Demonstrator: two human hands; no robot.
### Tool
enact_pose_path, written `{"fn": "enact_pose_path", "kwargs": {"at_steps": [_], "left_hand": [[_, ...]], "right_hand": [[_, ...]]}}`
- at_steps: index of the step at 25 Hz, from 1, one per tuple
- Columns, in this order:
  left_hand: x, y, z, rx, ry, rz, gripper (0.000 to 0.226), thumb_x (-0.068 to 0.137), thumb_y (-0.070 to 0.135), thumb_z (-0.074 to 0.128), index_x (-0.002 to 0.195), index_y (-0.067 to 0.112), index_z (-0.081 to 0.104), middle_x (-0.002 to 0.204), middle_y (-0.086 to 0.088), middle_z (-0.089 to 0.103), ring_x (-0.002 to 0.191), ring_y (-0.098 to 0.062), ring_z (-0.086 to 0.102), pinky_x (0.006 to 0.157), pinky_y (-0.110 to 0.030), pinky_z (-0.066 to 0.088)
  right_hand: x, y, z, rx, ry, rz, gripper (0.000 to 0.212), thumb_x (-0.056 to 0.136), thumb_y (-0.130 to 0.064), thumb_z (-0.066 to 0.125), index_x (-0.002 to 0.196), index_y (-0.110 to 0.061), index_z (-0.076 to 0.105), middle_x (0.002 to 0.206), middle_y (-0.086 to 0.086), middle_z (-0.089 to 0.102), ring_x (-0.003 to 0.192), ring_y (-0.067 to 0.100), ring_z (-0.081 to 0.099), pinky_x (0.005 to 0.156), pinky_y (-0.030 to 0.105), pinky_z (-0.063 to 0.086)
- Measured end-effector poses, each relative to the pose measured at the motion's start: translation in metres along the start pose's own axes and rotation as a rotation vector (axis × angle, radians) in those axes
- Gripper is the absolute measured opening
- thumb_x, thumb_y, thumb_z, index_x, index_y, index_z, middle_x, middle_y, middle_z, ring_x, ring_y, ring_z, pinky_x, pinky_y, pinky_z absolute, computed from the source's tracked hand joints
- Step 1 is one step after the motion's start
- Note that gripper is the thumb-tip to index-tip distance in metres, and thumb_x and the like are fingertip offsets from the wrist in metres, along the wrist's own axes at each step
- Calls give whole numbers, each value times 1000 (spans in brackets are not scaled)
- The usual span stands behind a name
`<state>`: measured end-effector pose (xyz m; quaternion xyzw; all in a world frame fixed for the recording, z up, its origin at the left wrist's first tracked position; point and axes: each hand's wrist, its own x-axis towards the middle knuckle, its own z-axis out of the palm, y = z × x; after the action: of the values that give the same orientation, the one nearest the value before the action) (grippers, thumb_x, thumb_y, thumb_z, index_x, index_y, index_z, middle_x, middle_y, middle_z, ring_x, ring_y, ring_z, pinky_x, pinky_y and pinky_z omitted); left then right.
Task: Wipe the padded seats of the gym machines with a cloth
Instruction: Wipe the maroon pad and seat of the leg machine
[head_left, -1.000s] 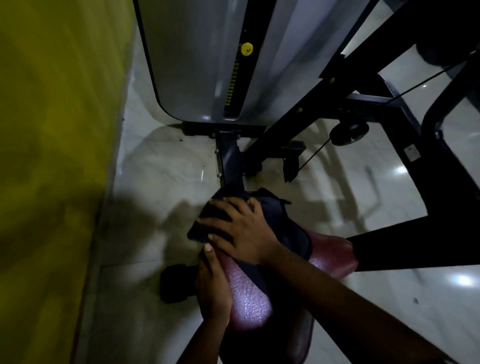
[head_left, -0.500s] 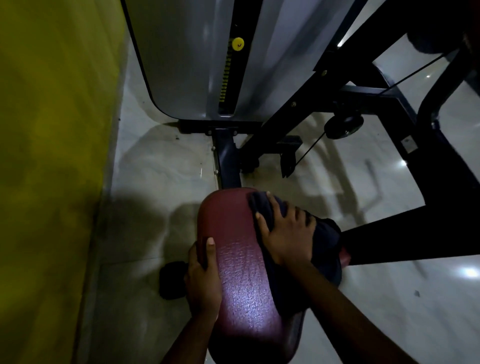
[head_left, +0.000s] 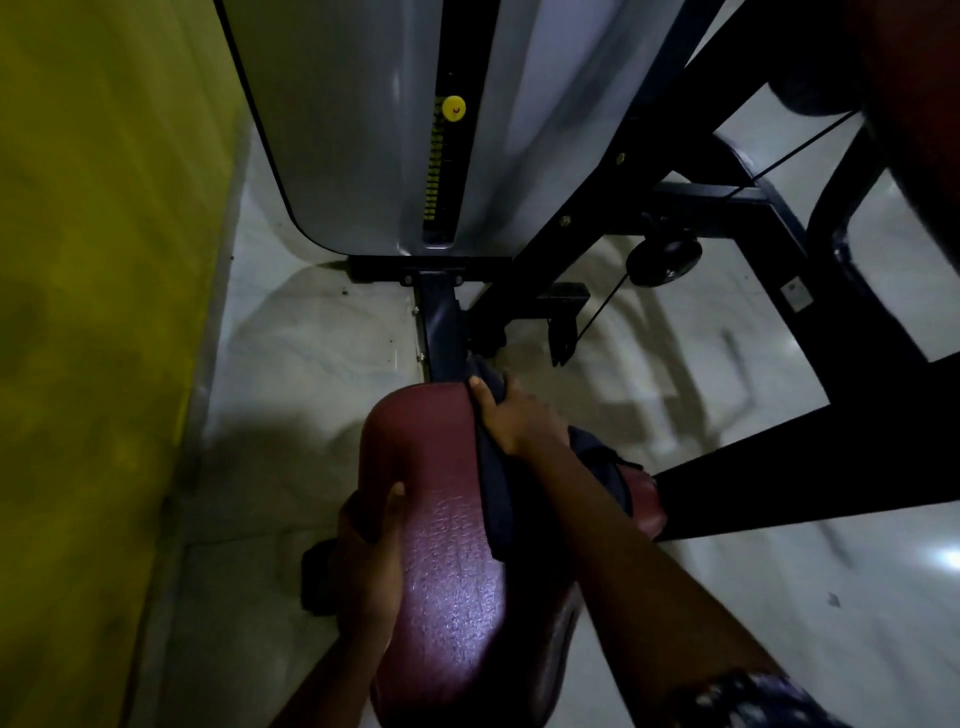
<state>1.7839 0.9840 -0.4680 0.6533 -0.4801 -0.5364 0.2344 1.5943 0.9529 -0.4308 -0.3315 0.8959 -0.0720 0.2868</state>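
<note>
I am midway through wiping this seat (head_left: 441, 561). My right hand (head_left: 511, 418) has its grip curled round the dark cloth (head_left: 491, 499), fingers bent over the pad's far right corner, and the cloth trails back under my wrist along the right edge. My left hand (head_left: 371, 551) clamps the near left edge, thumb on top and fingers wrapped underneath (it steadies the pad, I judge). The maroon top to the left of my right grip lies bare and shiny, and I cannot tell whether it is clean.

Next, I think, the cloth must be drawn across that bare width toward my left grip, pressed flat so it does not slip off the rounded rim.

Just beyond my right grip the black post (head_left: 441, 332) meets the seat. A black frame beam (head_left: 779, 467) runs close on the right, at or very near the pad's side, so a sweep that way has little room. Left of my left grip there is open floor (head_left: 291, 364), then the yellow wall (head_left: 104, 312).
</note>
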Motion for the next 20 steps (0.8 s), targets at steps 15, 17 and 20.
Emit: {"fn": "enact_pose_path", "kwargs": {"at_steps": [15,17,20], "left_hand": [[-3,7,-3,-76,-5,-7,52,89,45,54,129,11,50,119,-10,61,108,-29,56,88,-34,40],[-4,6,-3,-68,-19,-7,54,88,49,53,128,13,51,119,-10,61,106,-29,57,87,-35,42],[-3,4,-3,-42,-19,16,59,86,57,50,126,14,52,118,-8,62,106,-30,58,93,-40,44]], "right_hand": [[-68,124,-11,342,389,261,60,73,-70,46,117,-29,52,118,9,60,111,32,55,93,43,46],[-78,116,8,559,515,456,68,76,-66,51,132,-28,41,130,14,51,121,35,48,100,44,40],[-83,88,27,882,694,770,89,74,-68,53,146,-27,18,136,22,46,122,39,48,100,44,38]]}}
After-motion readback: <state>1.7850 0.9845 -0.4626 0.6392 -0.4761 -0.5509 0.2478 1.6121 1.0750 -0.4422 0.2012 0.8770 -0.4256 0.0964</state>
